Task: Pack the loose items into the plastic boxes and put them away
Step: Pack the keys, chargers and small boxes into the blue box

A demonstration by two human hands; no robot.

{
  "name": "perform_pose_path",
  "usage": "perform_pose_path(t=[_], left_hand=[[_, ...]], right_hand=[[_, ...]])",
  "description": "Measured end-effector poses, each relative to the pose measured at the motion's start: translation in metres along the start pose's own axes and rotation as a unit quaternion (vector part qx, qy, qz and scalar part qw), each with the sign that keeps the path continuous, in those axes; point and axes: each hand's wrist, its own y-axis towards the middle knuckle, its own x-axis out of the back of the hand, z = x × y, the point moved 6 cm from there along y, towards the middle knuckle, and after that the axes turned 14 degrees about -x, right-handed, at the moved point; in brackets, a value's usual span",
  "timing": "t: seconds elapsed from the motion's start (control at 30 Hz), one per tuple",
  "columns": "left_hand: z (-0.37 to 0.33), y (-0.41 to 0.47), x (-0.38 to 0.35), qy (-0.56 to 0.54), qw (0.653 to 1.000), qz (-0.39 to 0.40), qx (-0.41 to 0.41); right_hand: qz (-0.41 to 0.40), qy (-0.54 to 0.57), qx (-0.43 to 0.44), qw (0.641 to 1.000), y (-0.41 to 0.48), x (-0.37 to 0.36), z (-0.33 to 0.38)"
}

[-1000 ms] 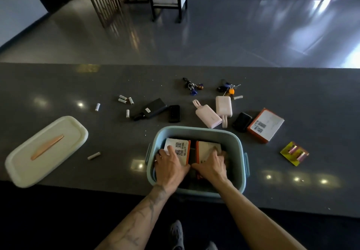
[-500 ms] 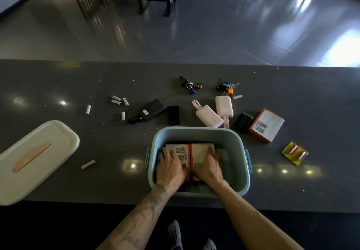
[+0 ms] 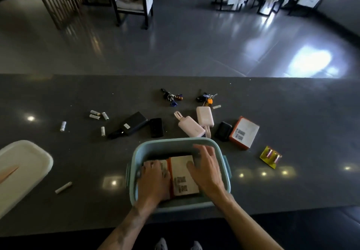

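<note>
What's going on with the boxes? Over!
Left hand resting on left box in bin. Right hand open over right box. Nothing in the way.

The right hand point(image 3: 206, 170) no longer lies pressed on the right-hand carton point(image 3: 183, 173). It now hovers over the right part of the blue bin point(image 3: 175, 142), fingers point(image 3: 206, 151) spread and blurred, pointing toward the far rim. That carton's pale top and printed label now show almost whole, and it lies flat on the bin floor. The left-hand carton point(image 3: 164, 167), whose code label showed a second ago, is now mostly covered by the left hand point(image 3: 153, 179). The two cartons, apart and tilted before, now lie tight side by side. The white lid point(image 3: 23, 168) now sits at the left edge of the frame, partly cut off, because the view has shifted.
</note>
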Motion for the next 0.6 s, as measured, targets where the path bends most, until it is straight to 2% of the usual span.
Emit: perform_pose_path(t=[0.1, 0.2, 0.37, 0.6], left_hand=[[-0.011, 0.011, 0.008, -0.021, 0.999, -0.042, -0.024], [-0.027, 0.031, 0.008, -0.02, 0.998, -0.052, -0.042], [-0.059, 0.075, 0.006, -0.013, 0.996, -0.081, -0.047], [-0.086, 0.154, -0.016, 0.032, 0.997, -0.069, -0.032]], right_hand=[[-0.079, 0.051, -0.015, 0.995, 0.026, 0.054, -0.008], [-0.128, 0.082, -0.111, 0.982, 0.068, 0.091, -0.041], [-0.075, 0.021, -0.259, 0.963, 0.136, 0.104, -0.103], [-0.064, -0.042, -0.332, 0.94, 0.203, 0.093, -0.149]])
